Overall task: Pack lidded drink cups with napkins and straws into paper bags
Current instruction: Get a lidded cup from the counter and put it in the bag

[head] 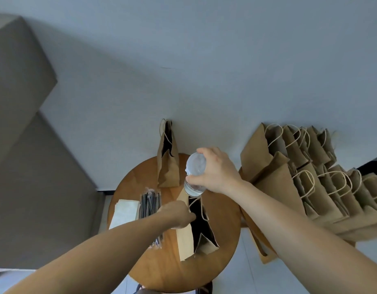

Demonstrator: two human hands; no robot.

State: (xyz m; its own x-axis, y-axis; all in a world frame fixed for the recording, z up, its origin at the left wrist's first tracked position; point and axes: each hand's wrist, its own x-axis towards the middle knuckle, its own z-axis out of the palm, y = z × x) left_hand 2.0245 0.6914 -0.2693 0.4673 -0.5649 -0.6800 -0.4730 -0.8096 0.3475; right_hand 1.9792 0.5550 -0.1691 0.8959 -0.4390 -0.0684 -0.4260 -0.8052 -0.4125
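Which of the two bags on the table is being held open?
The nearer bag, mid-table: the left hand grips its rim while the right hand holds the cup at its mouth. The far bag stands untouched.

My right arm reaches forward from the lower right, forearm bare, wrist bent downward. My right hand grips the lidded cup from above, fingers curled over the far edge of its lid and thumb on the near side. My left arm stretches in from the lower left, set lower. My left hand pinches the rim of the open paper bag, its fingertips hidden at the mouth.
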